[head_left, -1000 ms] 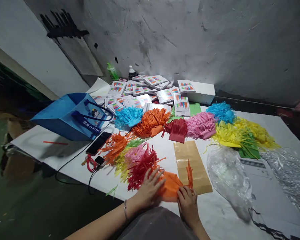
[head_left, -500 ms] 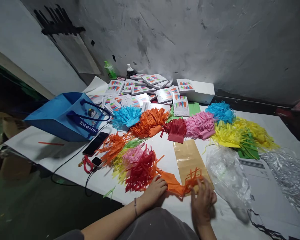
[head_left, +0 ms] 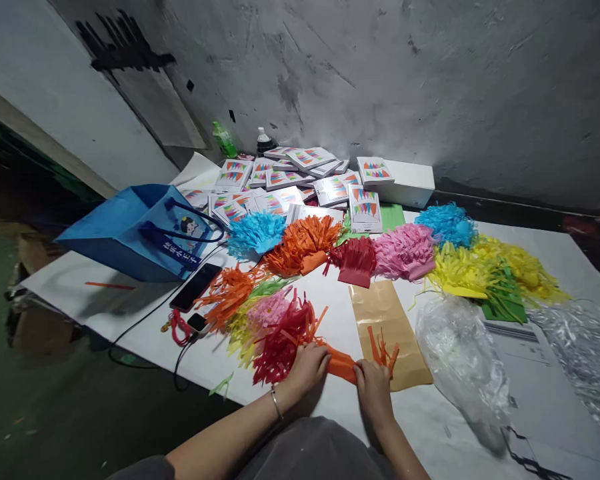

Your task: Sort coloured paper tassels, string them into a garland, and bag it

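Note:
A strip of orange fringed tissue paper (head_left: pixel 341 365) stretches between my two hands at the table's front edge. My left hand (head_left: pixel 306 373) closes over its left end, with curled fingers pressed onto the paper beside the red fringed tissue paper (head_left: pixel 275 357). Gripping the strip farther right is my right hand (head_left: pixel 376 393), its thumb on the near side. Loose orange fringe sticks out beyond both hands. Under the right-hand fringe lies a brown paper envelope (head_left: pixel 390 307). My fingertips are partly hidden.
Several fringed paper bundles, among them a pink one (head_left: pixel 405 248), run across the table. Boxes with printed fronts (head_left: pixel 283 199) pile up behind. A blue bag (head_left: pixel 125 230) and a phone (head_left: pixel 196 287) sit left; a clear plastic bag (head_left: pixel 463 360) lies right.
My right hand has moved left along the orange strip and closed on its middle. The strip is now pulled straighter. The left hand stays on its end, and the view has shifted slightly.

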A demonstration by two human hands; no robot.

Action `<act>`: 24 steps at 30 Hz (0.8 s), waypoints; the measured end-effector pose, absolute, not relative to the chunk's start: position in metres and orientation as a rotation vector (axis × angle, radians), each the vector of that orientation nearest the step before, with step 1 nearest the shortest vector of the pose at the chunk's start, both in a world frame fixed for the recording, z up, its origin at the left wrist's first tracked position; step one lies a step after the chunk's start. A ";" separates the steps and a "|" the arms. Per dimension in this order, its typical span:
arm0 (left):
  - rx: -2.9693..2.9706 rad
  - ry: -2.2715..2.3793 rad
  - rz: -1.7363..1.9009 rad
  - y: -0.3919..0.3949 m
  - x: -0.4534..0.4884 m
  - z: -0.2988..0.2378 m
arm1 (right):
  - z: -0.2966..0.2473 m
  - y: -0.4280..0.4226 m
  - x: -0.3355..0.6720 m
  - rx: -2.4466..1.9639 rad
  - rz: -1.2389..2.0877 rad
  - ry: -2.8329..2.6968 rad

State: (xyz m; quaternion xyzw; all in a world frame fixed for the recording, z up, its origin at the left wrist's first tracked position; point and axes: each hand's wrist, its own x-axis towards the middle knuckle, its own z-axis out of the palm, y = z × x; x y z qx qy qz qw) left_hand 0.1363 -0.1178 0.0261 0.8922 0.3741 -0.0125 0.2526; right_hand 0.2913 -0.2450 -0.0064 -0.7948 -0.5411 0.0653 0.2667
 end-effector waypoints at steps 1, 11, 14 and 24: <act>2.431 1.047 -0.038 -0.115 0.141 0.025 | -0.008 -0.241 0.291 -2.185 0.146 -1.446; 2.503 1.192 -0.181 -0.108 0.166 0.022 | -0.017 -0.222 0.294 -2.309 -0.053 -1.403; 2.501 1.206 -0.248 -0.109 0.169 0.020 | -0.015 -0.226 0.294 -2.279 -0.112 -1.429; 2.501 1.167 -0.247 -0.108 0.164 0.030 | -0.037 -0.245 0.285 -1.803 -0.243 -1.708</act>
